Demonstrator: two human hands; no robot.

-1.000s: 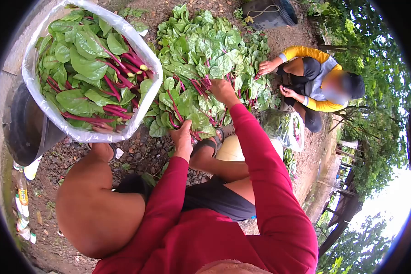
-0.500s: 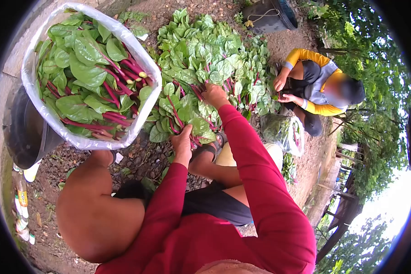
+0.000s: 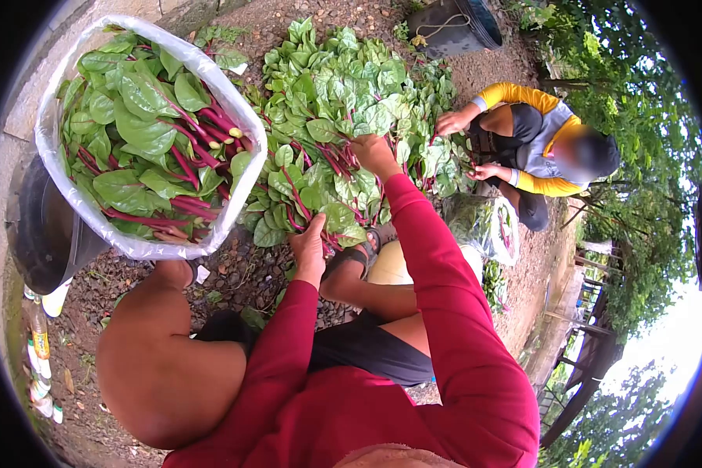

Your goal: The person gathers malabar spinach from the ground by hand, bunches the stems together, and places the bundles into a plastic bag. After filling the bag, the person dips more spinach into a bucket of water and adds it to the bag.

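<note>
In the head view, the left hand (image 3: 309, 246) is closed around a bunch of green leafy shoots with purple stems (image 3: 337, 221), just below the centre. The right hand (image 3: 374, 154), toward 12 o'clock, has its fingers curled at purple-red stems of the wide heap of glossy green leaves (image 3: 351, 93); whether it grips one I cannot tell. As I judge, the stems lie crossed, so a quick pull could snap a stem or tear leaves. If the left fingers loosen, shoots could slip down to the dark stony ground (image 3: 242, 269). The sandalled foot (image 3: 353, 261), toward 6 o'clock of this bunch, is near enough to crush fallen leaves. At 10 o'clock, the white translucent plastic bag (image 3: 238, 90) is filled close to its rim; careless pressing could bruise the leaves or spill them. At 2 o'clock, a co-worker in yellow and grey sleeves (image 3: 550, 144) reaches to the same heap, so both could tug tangled stems.
</note>
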